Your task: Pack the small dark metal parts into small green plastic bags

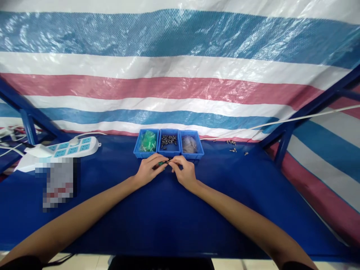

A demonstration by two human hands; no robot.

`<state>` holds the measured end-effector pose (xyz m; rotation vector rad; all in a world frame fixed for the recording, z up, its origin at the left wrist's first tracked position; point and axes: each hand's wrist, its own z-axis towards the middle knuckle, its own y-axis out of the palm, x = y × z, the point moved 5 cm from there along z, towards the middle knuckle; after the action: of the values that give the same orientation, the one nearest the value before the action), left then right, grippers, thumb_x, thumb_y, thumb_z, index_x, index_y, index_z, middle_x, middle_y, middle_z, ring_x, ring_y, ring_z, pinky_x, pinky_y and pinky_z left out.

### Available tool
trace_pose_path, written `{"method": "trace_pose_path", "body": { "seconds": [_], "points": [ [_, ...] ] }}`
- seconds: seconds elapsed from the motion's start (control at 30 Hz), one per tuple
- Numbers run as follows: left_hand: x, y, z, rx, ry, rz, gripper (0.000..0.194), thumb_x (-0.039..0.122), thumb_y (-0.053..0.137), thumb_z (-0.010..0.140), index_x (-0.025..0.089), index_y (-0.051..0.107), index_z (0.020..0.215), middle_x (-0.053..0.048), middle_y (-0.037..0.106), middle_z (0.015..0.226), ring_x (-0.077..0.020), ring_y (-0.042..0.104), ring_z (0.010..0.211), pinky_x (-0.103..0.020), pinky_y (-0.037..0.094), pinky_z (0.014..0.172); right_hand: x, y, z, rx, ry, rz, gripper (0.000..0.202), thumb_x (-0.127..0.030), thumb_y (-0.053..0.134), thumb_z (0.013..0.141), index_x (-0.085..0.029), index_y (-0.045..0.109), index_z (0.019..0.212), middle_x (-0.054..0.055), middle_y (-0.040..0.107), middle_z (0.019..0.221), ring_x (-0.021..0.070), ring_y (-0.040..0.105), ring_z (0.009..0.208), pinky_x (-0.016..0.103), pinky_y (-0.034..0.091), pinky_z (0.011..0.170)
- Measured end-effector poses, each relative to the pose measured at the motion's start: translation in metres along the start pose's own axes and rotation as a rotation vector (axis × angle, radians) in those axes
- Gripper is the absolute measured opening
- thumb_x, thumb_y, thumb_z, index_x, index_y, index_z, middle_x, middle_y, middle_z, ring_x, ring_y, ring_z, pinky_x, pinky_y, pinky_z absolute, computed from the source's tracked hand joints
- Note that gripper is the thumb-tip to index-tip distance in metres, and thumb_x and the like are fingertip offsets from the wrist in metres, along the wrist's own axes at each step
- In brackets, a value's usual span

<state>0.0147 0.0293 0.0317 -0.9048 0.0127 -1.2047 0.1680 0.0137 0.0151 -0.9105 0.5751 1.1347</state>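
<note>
My left hand pinches a small green part between thumb and fingers. Close against it, my right hand has its fingertips closed on a tiny dark piece, too small to name, which meets the green part. Both hands are just in front of three blue bins standing side by side. In the left bin are green parts in a clear bag. Several small dark metal parts lie in the middle bin. The right bin holds a clear bag with small contents I cannot make out.
On the left lies a white power strip with a plug and cables. A blurred-out object is in front of it. Several small metal pieces are scattered at the back right of the blue table. A striped tarp hangs behind.
</note>
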Motion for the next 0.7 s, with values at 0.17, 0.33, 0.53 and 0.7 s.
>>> {"method": "trace_pose_path", "body": {
  "seconds": [0.17,0.33,0.53,0.7],
  "points": [
    [0.0002,-0.0023,-0.0013,0.02,-0.013,-0.01,0.015,0.024,0.058,0.086,0.017,0.064,0.098,-0.006,0.065,0.089,-0.0061,0.051,0.052,-0.02,0.048,0.054,-0.002,0.0006,0.0003,-0.02,-0.042,-0.033,0.016,-0.031,0.051,0.091,-0.019,0.061,0.09,0.0,0.066,0.072,0.0107,0.062,0.053,0.022,0.05,0.059],
    [0.0022,-0.0065,-0.0005,0.058,-0.031,0.01,0.014,0.024,0.057,0.086,0.017,0.063,0.096,-0.005,0.065,0.086,-0.0067,0.052,0.052,-0.02,0.048,0.053,-0.0019,0.0004,0.0029,-0.039,-0.056,-0.063,0.019,-0.031,0.049,0.091,-0.018,0.063,0.091,0.001,0.066,0.07,0.012,0.062,0.057,0.022,0.05,0.059],
    [0.0047,-0.0079,0.0015,0.077,-0.023,0.019,0.013,0.023,0.058,0.085,0.017,0.063,0.096,-0.005,0.067,0.088,-0.0066,0.054,0.052,-0.021,0.05,0.056,-0.0042,0.0005,0.0041,-0.052,-0.076,-0.053,0.02,-0.031,0.05,0.091,-0.018,0.064,0.089,0.002,0.065,0.073,0.0119,0.059,0.058,0.024,0.048,0.059],
    [0.0066,-0.0083,0.0032,0.083,-0.021,0.009,0.014,0.025,0.058,0.085,0.017,0.063,0.096,-0.005,0.067,0.09,-0.0065,0.053,0.051,-0.022,0.051,0.057,-0.0036,0.0007,0.0044,-0.062,-0.087,-0.081,0.02,-0.032,0.05,0.091,-0.019,0.065,0.09,0.002,0.062,0.073,0.0127,0.057,0.061,0.025,0.048,0.06]
  ]
}}
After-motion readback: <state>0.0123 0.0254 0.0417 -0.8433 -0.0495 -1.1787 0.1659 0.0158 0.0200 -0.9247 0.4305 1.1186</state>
